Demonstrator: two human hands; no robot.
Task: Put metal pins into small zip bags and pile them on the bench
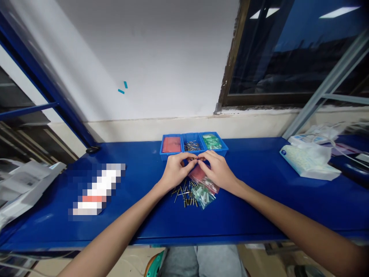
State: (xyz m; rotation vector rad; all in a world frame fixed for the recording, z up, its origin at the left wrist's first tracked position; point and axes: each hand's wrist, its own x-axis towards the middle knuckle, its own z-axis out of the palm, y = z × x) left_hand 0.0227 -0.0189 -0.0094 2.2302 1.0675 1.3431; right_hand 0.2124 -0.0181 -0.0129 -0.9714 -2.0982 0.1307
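Observation:
My left hand [176, 167] and my right hand [216, 168] meet fingertip to fingertip above the table, both closed in a pinch. Something small sits between the fingertips; a bit of it looks metallic, but the fingers hide most of it. Just below them is a red clear-plastic bag [198, 175], partly covered by my right hand. Overlapping its lower end lies a clear bag with green tint and pale plugs inside [204, 195]. Left of these bags, loose metal screws [187, 198] are spread in a small heap.
Behind my hands stands a blue three-part bin [166, 157] with red bags [172, 145], metal screws [191, 146] and green bags [211, 141]. A tissue pack [308, 163] lies right on the blue table [253, 215]. White packaging [29, 184] is at left, near a blurred-out item [98, 190].

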